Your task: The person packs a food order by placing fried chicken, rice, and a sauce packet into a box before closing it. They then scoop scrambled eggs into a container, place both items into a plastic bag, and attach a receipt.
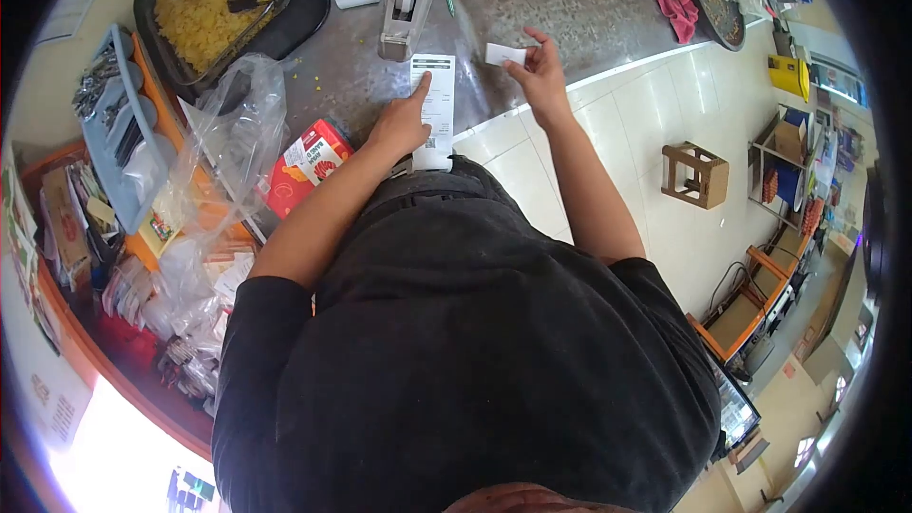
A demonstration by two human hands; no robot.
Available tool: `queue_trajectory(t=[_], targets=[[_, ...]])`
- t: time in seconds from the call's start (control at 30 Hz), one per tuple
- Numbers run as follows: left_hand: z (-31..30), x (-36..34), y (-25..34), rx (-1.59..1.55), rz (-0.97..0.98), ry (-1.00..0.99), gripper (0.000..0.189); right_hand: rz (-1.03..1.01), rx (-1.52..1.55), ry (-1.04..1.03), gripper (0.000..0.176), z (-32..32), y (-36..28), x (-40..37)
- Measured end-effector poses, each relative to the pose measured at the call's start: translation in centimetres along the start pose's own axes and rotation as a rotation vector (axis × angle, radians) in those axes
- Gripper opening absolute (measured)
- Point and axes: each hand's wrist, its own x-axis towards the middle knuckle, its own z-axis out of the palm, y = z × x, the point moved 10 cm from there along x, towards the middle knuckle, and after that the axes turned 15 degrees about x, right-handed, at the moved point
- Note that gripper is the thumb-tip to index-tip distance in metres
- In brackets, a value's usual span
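White receipt (440, 106) lies partly beneath the left fingers (422, 87).

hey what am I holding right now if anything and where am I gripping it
Your right hand holds a small white slip by its right end; your left hand points onto the long receipt.

A pink cloth (677, 14) lies beside a pan (730, 35).

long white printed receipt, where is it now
In the head view, the long white printed receipt is slightly left of centre in the upper half, just below the grey plastic tape dispenser, with the left hand pointing at it.
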Motion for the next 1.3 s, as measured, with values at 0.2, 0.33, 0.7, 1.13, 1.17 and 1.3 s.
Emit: queue_trajectory(t=[0.2, 0.33, 0.7, 1.13, 1.17, 1.3], targets=[[1.0, 0.5, -0.9, -0.01, -0.02, 0.002, 0.098, 0.041, -0.143, -0.206, 0.077, 0.9, -1.1, 0.4], [0.7, 0.0, -0.3, 0.024, 0.022, 0.032, 0.093, 0.119, -0.108, -0.337, 0.078, 4.3, 0.0, 0.2], [0.1, -2.1, -0.9, -0.054, 0.088, 0.346, 0.049, 0.0, -0.404, -0.357, 0.075, 9.6, 4.3, 1.4], [0.6, -1.7, -1.3, -0.072, 0.021, 0.212, 0.048, -0.098, -0.645, -0.403, 0.065, 10.6, 4.8, 1.8], [0.6, -1.7, -1.3, -0.068, 0.021, 0.206, 0.048, -0.118, -0.684, -0.412, 0.065, 10.8, 4.8, 1.7], [0.8, -1.3, -1.4, -0.069, 0.072, 0.296, 0.058, -0.195, -0.739, -0.439, 0.059, 11.3, 4.4, 1.2]])
